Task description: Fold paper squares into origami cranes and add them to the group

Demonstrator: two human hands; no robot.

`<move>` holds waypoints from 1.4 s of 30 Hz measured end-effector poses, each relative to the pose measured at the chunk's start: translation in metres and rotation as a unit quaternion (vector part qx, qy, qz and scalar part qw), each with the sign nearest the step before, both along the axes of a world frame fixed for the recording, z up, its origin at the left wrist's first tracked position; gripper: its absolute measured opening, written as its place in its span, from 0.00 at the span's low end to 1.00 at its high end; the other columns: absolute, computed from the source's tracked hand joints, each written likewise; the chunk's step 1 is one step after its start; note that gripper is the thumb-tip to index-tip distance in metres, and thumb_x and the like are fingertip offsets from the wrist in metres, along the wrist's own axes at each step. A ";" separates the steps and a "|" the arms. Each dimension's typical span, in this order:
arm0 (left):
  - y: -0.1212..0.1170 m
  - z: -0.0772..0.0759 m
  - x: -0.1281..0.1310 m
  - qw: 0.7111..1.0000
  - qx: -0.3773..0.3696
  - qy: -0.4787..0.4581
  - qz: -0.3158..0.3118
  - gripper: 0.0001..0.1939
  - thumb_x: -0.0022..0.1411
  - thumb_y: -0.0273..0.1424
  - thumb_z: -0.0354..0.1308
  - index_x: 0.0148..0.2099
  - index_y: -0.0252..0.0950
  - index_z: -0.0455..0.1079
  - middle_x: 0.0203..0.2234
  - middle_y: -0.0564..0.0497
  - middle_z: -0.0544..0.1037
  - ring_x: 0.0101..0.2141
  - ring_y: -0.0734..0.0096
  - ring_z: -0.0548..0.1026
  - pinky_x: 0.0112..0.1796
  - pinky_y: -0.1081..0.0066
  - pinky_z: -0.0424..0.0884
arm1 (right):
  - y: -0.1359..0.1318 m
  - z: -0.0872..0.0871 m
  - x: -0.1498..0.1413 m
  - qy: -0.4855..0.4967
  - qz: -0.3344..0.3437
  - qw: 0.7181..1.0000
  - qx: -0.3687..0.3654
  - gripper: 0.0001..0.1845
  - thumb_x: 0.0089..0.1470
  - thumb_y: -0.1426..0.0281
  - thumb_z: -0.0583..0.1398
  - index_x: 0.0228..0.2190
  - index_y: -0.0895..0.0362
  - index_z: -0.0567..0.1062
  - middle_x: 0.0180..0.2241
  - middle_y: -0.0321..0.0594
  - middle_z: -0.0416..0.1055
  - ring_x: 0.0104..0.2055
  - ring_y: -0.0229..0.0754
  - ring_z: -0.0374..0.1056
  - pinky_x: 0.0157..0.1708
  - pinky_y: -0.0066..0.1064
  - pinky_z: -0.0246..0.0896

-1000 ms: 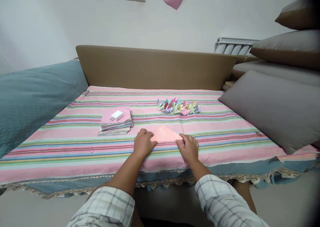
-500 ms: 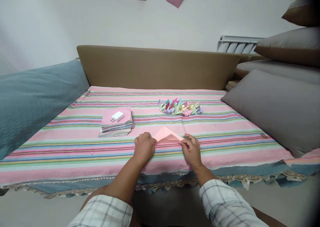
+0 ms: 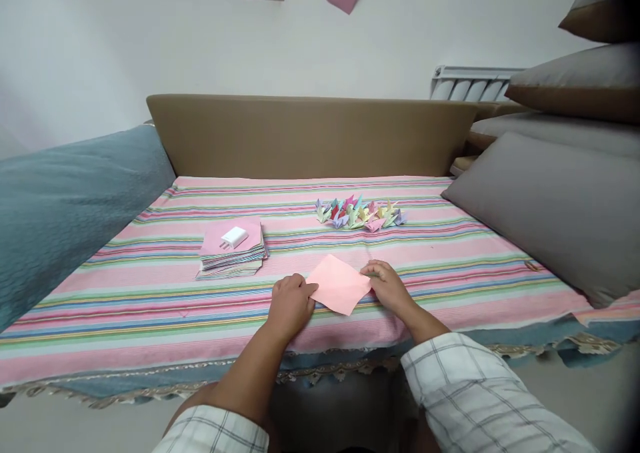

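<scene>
A square pink sheet of origami paper [image 3: 340, 285] lies spread in front of me, one corner pointing away and one toward me. My left hand [image 3: 293, 304] grips its left corner, the thumb on top of the paper. At the opposite corner my right hand [image 3: 389, 286] pinches the sheet between thumb and fingers. Beyond the sheet sits a cluster of small folded paper cranes [image 3: 357, 214] in several colours. To the left stands a stack of coloured paper squares [image 3: 234, 260] with a white charger plug [image 3: 233, 237] on top.
A striped cloth [image 3: 125, 286] covers the seat, its lace-trimmed edge near my knees. The brown backrest [image 3: 310, 136] rises behind. A blue cushion [image 3: 85, 200] borders the left; grey cushions [image 3: 545, 213] pile up on the right. A small brown object [image 3: 531, 266] lies near them.
The pink paper was folded into a triangle and is now opened out into a square. My right hand has shifted slightly, still at the right corner. The view has tilted a little.
</scene>
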State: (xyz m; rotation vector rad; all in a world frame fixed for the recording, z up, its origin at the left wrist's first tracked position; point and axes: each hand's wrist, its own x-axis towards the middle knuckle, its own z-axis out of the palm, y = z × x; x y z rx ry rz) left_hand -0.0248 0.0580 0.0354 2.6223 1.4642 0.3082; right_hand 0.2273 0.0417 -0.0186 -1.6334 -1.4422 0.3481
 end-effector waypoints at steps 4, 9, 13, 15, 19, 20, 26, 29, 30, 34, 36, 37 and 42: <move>0.001 -0.002 0.001 1.000 0.019 0.003 0.003 0.12 0.59 0.33 0.52 0.44 0.46 0.74 0.36 0.46 0.71 0.40 0.58 0.67 0.41 0.61 0.60 | 0.010 0.022 -0.006 0.035 0.058 0.998 -0.014 0.17 0.40 0.77 0.52 0.30 0.53 0.77 0.44 0.42 0.71 0.51 0.47 0.64 0.54 0.43 0.55; 0.007 -0.005 -0.001 0.999 0.011 -0.039 0.008 0.12 0.61 0.35 0.51 0.40 0.44 0.76 0.34 0.47 0.71 0.39 0.62 0.68 0.40 0.63 0.61 | 0.004 0.040 -0.017 0.117 0.148 0.982 -0.016 0.15 0.54 0.61 0.54 0.35 0.54 0.76 0.44 0.44 0.73 0.48 0.47 0.67 0.50 0.42 0.60; 0.014 -0.006 -0.006 0.990 0.001 -0.138 0.013 0.14 0.60 0.35 0.51 0.27 0.37 0.73 0.29 0.49 0.70 0.35 0.67 0.69 0.36 0.67 0.63 | -0.004 0.039 -0.008 0.152 0.225 0.961 -0.052 0.25 0.49 0.52 0.59 0.44 0.54 0.73 0.47 0.45 0.72 0.49 0.50 0.66 0.50 0.44 0.60; 0.018 -0.006 -0.008 0.977 -0.018 -0.210 0.016 0.15 0.59 0.35 0.51 0.23 0.36 0.69 0.28 0.50 0.68 0.33 0.69 0.69 0.35 0.70 0.64 | -0.005 0.034 -0.002 0.152 0.219 0.961 -0.079 0.28 0.42 0.56 0.65 0.44 0.54 0.73 0.46 0.44 0.72 0.48 0.51 0.67 0.49 0.43 0.61; 0.025 -0.001 -0.006 0.939 -0.062 -0.336 0.023 0.13 0.56 0.37 0.54 0.24 0.36 0.69 0.30 0.50 0.69 0.35 0.69 0.70 0.37 0.70 0.66 | 0.000 0.025 -0.001 0.160 0.193 0.964 -0.092 0.19 0.45 0.59 0.64 0.38 0.56 0.75 0.36 0.41 0.75 0.38 0.46 0.70 0.42 0.39 0.64; 0.026 0.001 -0.004 0.929 -0.069 -0.362 0.027 0.12 0.55 0.38 0.54 0.25 0.36 0.70 0.30 0.50 0.69 0.35 0.68 0.70 0.38 0.70 0.66 | 0.002 0.025 -0.002 0.172 0.187 0.964 -0.081 0.17 0.46 0.59 0.63 0.36 0.56 0.75 0.34 0.40 0.75 0.37 0.45 0.70 0.40 0.37 0.65; 0.024 0.018 0.013 0.811 -0.166 -0.554 0.095 0.15 0.49 0.43 0.61 0.27 0.35 0.69 0.24 0.53 0.70 0.28 0.71 0.69 0.32 0.71 0.65 | 0.016 0.040 -0.020 0.337 0.139 0.931 0.032 0.19 0.44 0.57 0.64 0.36 0.55 0.71 0.33 0.41 0.75 0.34 0.43 0.70 0.35 0.34 0.67; 0.024 0.024 0.018 0.713 -0.252 -0.642 0.124 0.19 0.44 0.45 0.64 0.30 0.34 0.68 0.23 0.53 0.72 0.25 0.72 0.69 0.29 0.72 0.64 | 0.020 0.047 -0.026 0.404 0.125 0.905 0.046 0.23 0.42 0.58 0.65 0.40 0.54 0.68 0.37 0.43 0.74 0.35 0.45 0.71 0.32 0.35 0.67; 0.024 0.024 0.019 0.706 -0.261 -0.645 0.132 0.20 0.43 0.45 0.64 0.29 0.34 0.67 0.22 0.53 0.72 0.24 0.72 0.69 0.28 0.71 0.64 | 0.022 0.048 -0.026 0.407 0.121 0.904 0.037 0.24 0.42 0.58 0.64 0.41 0.54 0.67 0.37 0.43 0.74 0.35 0.45 0.71 0.32 0.35 0.67; 0.030 0.017 0.018 0.842 -0.187 -0.471 0.186 0.15 0.48 0.43 0.60 0.26 0.35 0.68 0.20 0.53 0.72 0.23 0.70 0.68 0.25 0.73 0.60 | 0.021 0.040 -0.025 0.258 0.036 0.966 0.005 0.23 0.45 0.60 0.61 0.43 0.57 0.68 0.38 0.45 0.71 0.36 0.46 0.69 0.35 0.39 0.66; 0.033 0.011 0.018 0.899 -0.139 -0.357 0.210 0.13 0.51 0.40 0.56 0.24 0.36 0.67 0.19 0.54 0.71 0.23 0.70 0.68 0.24 0.73 0.57 | 0.015 0.037 -0.028 0.096 -0.010 0.994 0.041 0.19 0.47 0.62 0.58 0.41 0.57 0.71 0.41 0.47 0.69 0.42 0.48 0.66 0.42 0.42 0.62; 0.034 0.008 0.018 0.913 -0.131 -0.322 0.213 0.12 0.52 0.39 0.55 0.24 0.36 0.67 0.19 0.54 0.71 0.23 0.70 0.68 0.24 0.73 0.57 | 0.011 0.036 -0.031 0.016 -0.009 0.998 0.067 0.17 0.49 0.64 0.57 0.40 0.57 0.72 0.43 0.47 0.68 0.45 0.49 0.64 0.46 0.43 0.59; 0.033 0.002 0.018 0.934 -0.112 -0.270 0.205 0.12 0.55 0.39 0.53 0.26 0.36 0.68 0.20 0.53 0.72 0.24 0.70 0.69 0.25 0.73 0.57 | -0.008 0.036 -0.054 -0.199 0.139 0.968 0.060 0.12 0.56 0.68 0.53 0.39 0.52 0.74 0.41 0.40 0.70 0.44 0.44 0.63 0.46 0.40 0.53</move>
